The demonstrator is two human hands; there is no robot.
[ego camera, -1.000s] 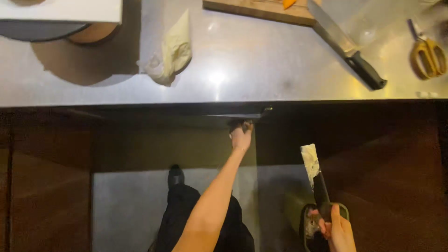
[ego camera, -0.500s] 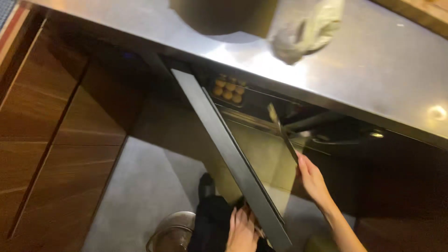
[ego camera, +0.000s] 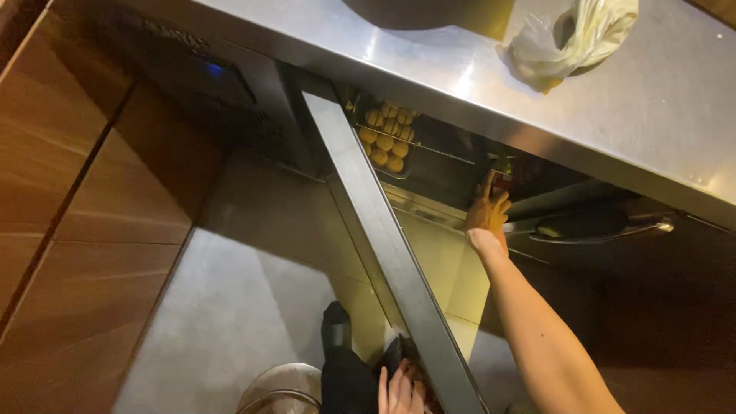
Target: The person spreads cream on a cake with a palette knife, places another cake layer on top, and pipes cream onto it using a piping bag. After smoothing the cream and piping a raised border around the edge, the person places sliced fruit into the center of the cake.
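Head view: right hand (ego camera: pixel 486 211) fingers spread, empty, inside oven door (ego camera: pixel 391 261); burn risk. Left hand (ego camera: pixel 400 387) grips door edge.

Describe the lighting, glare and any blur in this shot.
Head view: warm, dim light; white glare on the steel countertop; the cabinet interior under it is deep in shadow, so the right hand reaches into gloom; the left hand at the bottom edge is slightly soft; the open dark door looks skewed.
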